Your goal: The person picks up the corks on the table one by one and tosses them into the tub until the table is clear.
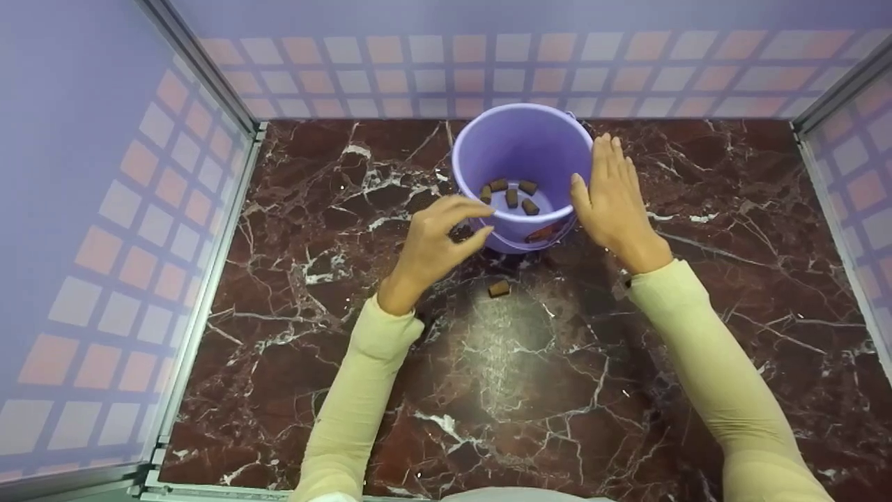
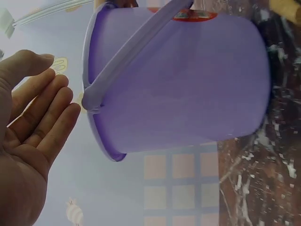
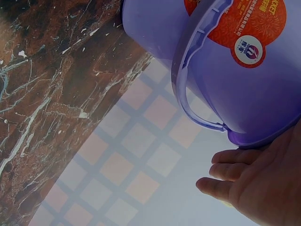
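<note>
A purple bucket [image 1: 529,139] stands upright at the back of the marbled tabletop, its handle [image 3: 181,80] hanging down the side. Several small brown blocks [image 1: 512,198] lie on the bucket's floor. One more brown block [image 1: 499,288] sits on the tabletop in front of it. My left hand [image 1: 435,240] is at the bucket's near left rim, fingers loosely bent, thumb apart, nothing between them. On the other side, my right hand [image 1: 617,199] lies along the right rim with straight fingers, palm toward the bucket. In the right wrist view its fingers [image 3: 230,165] are beside the rim.
Behind the bucket rises a lilac back wall [image 1: 313,21] with pink and white squares. Similar side panels [image 1: 83,174] enclose the marbled tabletop [image 1: 334,279] left and right, set in metal frames. A red label [image 3: 263,23] is stuck on the bucket's side.
</note>
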Demonstrator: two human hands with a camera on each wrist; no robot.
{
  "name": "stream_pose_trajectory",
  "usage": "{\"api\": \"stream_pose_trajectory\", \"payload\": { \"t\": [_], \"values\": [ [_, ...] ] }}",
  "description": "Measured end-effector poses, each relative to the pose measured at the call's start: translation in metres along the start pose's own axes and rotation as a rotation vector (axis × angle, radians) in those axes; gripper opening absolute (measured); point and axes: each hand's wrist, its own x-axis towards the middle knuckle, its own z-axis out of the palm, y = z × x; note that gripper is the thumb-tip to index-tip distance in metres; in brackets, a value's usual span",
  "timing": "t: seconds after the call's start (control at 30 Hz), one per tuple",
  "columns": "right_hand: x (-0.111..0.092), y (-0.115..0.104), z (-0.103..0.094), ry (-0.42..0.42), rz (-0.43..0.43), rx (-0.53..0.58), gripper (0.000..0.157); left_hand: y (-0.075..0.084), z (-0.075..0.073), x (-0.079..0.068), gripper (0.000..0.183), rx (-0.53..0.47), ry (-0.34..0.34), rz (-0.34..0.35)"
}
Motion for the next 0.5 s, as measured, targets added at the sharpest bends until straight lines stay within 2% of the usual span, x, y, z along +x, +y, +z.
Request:
{"api": "stream_pose_trajectory", "payload": {
  "t": [0.2,0.5],
  "values": [
    [0.0,-0.001,-0.001,0.004,-0.009,-0.001,0.077,-0.002,-0.004,-0.022,0.021,0.017,0.021,-0.034],
    [0.001,0.0,0.001,0.001,0.0,0.001,0.077,-0.011,0.004,-0.038,0.021,-0.002,0.005,-0.078]
  ]
}}
